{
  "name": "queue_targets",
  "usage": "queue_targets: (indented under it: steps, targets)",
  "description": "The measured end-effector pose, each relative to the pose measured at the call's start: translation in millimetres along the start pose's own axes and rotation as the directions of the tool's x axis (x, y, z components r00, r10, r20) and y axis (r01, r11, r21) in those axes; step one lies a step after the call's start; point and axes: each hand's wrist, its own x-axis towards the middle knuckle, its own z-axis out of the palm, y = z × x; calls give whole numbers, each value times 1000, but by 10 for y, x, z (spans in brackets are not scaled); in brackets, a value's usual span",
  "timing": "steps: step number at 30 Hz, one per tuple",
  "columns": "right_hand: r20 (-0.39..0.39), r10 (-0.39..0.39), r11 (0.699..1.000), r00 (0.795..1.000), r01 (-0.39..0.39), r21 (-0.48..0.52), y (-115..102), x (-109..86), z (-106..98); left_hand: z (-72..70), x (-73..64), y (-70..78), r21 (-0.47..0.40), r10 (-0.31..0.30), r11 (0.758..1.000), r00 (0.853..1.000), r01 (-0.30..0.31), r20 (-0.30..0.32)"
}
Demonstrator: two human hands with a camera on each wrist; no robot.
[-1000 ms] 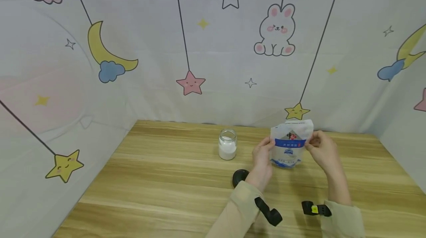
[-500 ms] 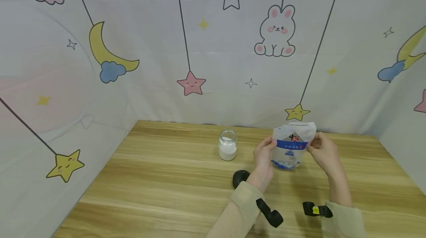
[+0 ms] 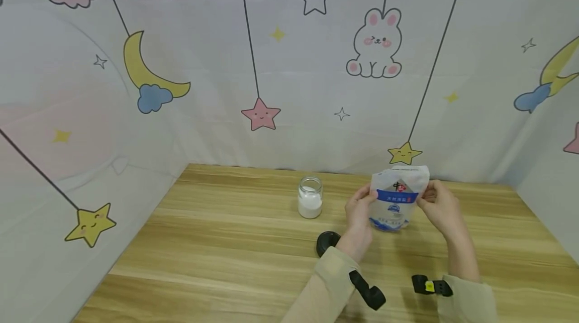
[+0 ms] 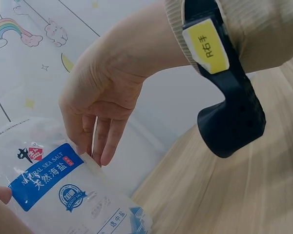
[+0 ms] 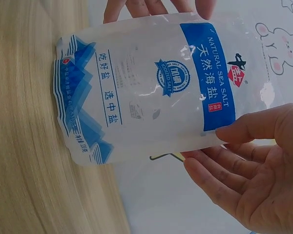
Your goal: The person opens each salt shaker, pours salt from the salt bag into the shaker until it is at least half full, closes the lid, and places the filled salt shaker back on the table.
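Observation:
Both hands hold a pouch of natural sea salt (image 3: pixel 392 208) upright near the back right of the table. It is white and see-through, with a blue band and blue peaks at the bottom. My left hand (image 3: pixel 358 217) pinches its left edge, and my right hand (image 3: pixel 441 208) pinches the right edge beside the band. In the right wrist view, the right thumb lies on the front of the salt pouch (image 5: pixel 141 97), fingers behind. Left of the hands stands a lidless glass jar (image 3: pixel 309 203), largely filled with white grains. A black round lid (image 3: pixel 326 243) is partly hidden by the left forearm.
The wooden table (image 3: pixel 217 242) meets a white cartoon-print cloth (image 3: pixel 217 62) at the back and sides. Each wrist wears a black camera mount, one on the left (image 3: pixel 367 290) and one on the right (image 3: pixel 431 285).
Between one second and half a second ago, the pouch and both hands shifted slightly right and down in the head view. Since then they stay nearly still, with the same grip.

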Motion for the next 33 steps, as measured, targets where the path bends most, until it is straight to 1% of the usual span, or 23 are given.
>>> queue_targets:
  steps: [5,10,13,19,24,27,29,33]
  targets:
    - [1,-12,1000,1000,12,-5,-2,3,0,-5,-10,12,8,1,1000,1000,-1,-14]
    - [-17,-22,1000,1000,22,-2,-3,-4,-16,4,-31,25,5,5,1000,1000,-5,-28]
    - [-34,-16,1000,999,16,9,-9,-16,-38,6,-55,32,2,19,1000,999,-19,-34]
    - [-65,21,998,998,-17,65,-53,-42,-81,-3,-120,50,-13,40,999,998,-41,-56]
    - [-116,60,994,991,-49,95,-84,-86,-114,-38,-212,68,-39,58,997,997,-61,-56]
    - [-135,76,994,988,-65,85,-92,-118,-147,-51,-289,87,-61,66,996,997,-69,-50]
    - [-150,75,995,986,-65,71,-107,-131,-171,-52,-338,110,-81,71,994,997,-74,-44]
    - [-174,59,998,983,-54,34,-157,-149,-204,-56,-436,183,-117,63,991,997,-67,-38]
